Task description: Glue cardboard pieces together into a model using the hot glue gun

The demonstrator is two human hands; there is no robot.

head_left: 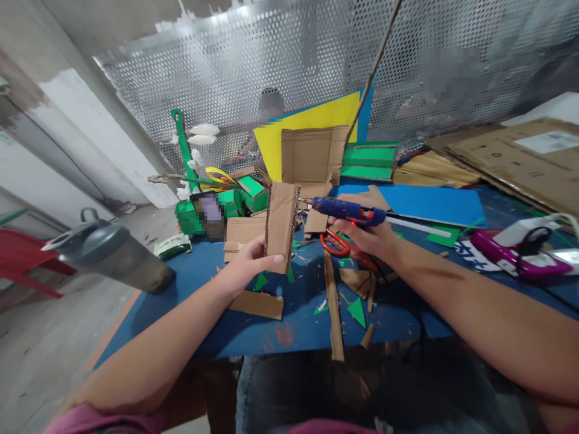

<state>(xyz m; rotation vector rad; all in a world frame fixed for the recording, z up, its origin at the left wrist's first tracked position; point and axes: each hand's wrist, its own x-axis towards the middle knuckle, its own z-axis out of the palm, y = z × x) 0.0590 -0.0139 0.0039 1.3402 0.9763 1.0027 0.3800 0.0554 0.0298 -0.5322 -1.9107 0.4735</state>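
My left hand (pixel 253 260) grips the lower end of an upright piece of cardboard (pixel 281 223), thumb across its face. In my right hand (pixel 368 232) is a blue hot glue gun (pixel 344 210), a white glue stick (pixel 425 226) poking out of its back. The nozzle points left and meets or nearly meets the cardboard's right edge, where the corrugation shows. Beneath the gun lie orange-handled scissors (pixel 335 242), partly hidden by my right hand. Cardboard strips (pixel 333 307) and green scraps (pixel 357 313) are scattered on the blue table (pixel 212 334) below my hands.
A grey bottle (pixel 117 250) stands at the table's left edge. Behind are green-covered boxes (pixel 187 220), an open cardboard box (pixel 312 154) and a yellow sheet (pixel 266 147). To the right sit a blue sheet (pixel 434 204), a purple power strip (pixel 502 256) and flattened cardboard (pixel 511 157).
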